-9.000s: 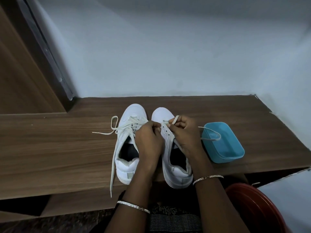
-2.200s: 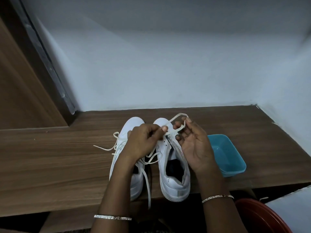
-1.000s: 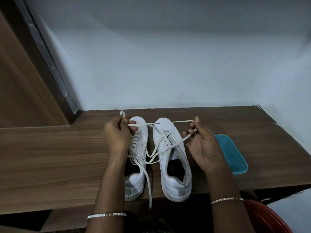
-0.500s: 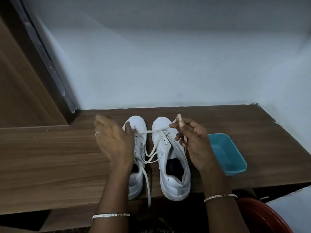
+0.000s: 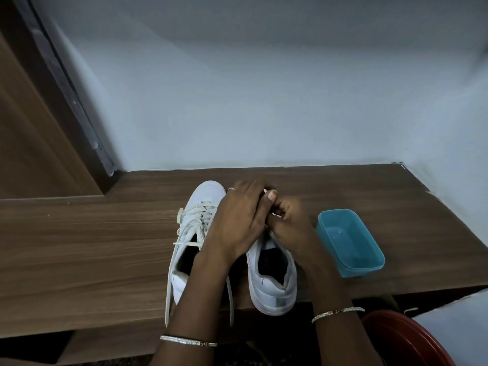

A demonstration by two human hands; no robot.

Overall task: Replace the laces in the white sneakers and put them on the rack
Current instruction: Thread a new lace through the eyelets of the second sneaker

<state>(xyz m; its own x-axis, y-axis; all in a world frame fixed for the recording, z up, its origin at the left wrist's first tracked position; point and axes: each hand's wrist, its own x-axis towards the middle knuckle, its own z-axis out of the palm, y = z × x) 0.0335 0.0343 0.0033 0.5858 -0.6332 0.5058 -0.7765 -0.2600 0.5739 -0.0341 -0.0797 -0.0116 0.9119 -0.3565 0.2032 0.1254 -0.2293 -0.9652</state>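
Two white sneakers stand side by side on the wooden shelf [image 5: 92, 247], toes toward the wall. The left sneaker [image 5: 194, 233] is laced, with loose lace ends trailing over the front edge. Both hands cover the front of the right sneaker [image 5: 272, 276]. My left hand [image 5: 239, 220] lies across its toe and lace area, thumb tip against a bit of white lace [image 5: 265, 191]. My right hand [image 5: 287, 223] is curled beside it, fingers pinching the lace over the eyelets. Most of the lace is hidden under the hands.
A teal plastic tub [image 5: 350, 241] sits on the shelf just right of the right sneaker. A red round basin [image 5: 401, 339] shows below the shelf's front edge at lower right. The white wall stands close behind the shoes, with a wooden door frame [image 5: 66, 88] at left.
My left hand has swung right from over the left sneaker and joined my right hand over the right sneaker's front. The lace that was stretched between the hands is now bunched under them.
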